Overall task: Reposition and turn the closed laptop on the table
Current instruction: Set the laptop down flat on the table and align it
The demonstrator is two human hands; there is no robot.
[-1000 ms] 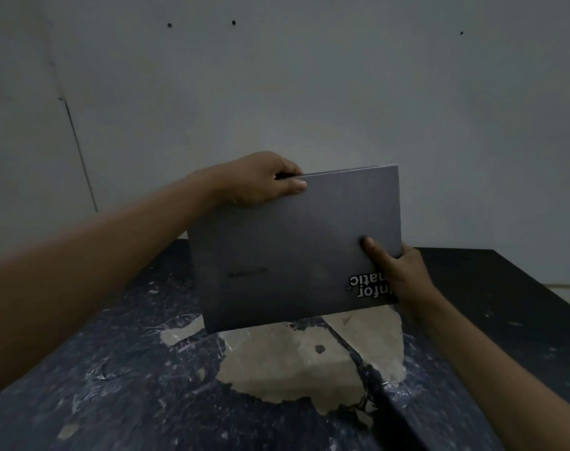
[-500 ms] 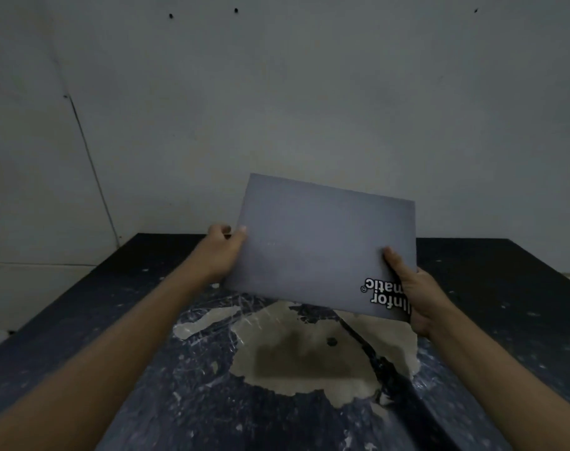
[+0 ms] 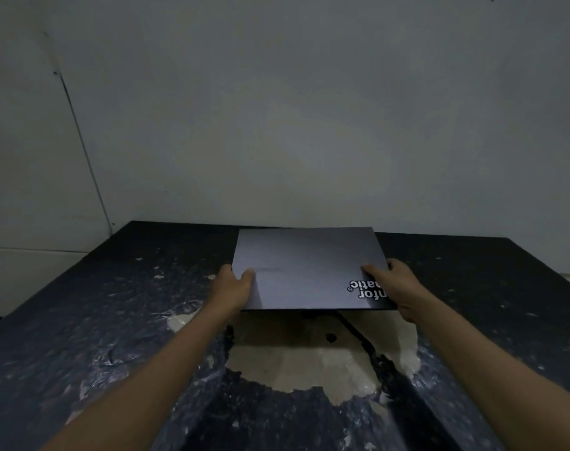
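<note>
**Both hands held the closed laptop flat over the bench**

The left forearm reached in from the lower left and ran up and to the right toward the middle of the scene, nearly straight. The left hand [image 3: 236, 288] gripped the laptop [image 3: 309, 266] at its near left corner: the thumb lay on the grey lid, and the other fingers were tucked out of sight below the edge, so the hand was closed on the laptop.

The laptop was shut, lid up, and lay almost level, toward the far side of the dark bench [image 3: 98, 304] and close to the pale wall [image 3: 277, 125]. Its far edge lay about level with the bench's back edge. A dark shadow sat under its near edge; whether the base touched the bench there could not be told. A white printed logo [image 3: 366, 289] sat at the near right corner of the lid, its letters upside down and partly covered by the right hand. In front of the laptop, a large pale patch [image 3: 293, 362] showed where the bench's dark coating had come away.

The right forearm came in from the lower right and ran up and to the left. The right hand [image 3: 394, 286] clasped the near right corner, thumb on the lid and the remaining fingers curled around the right edge.
</note>
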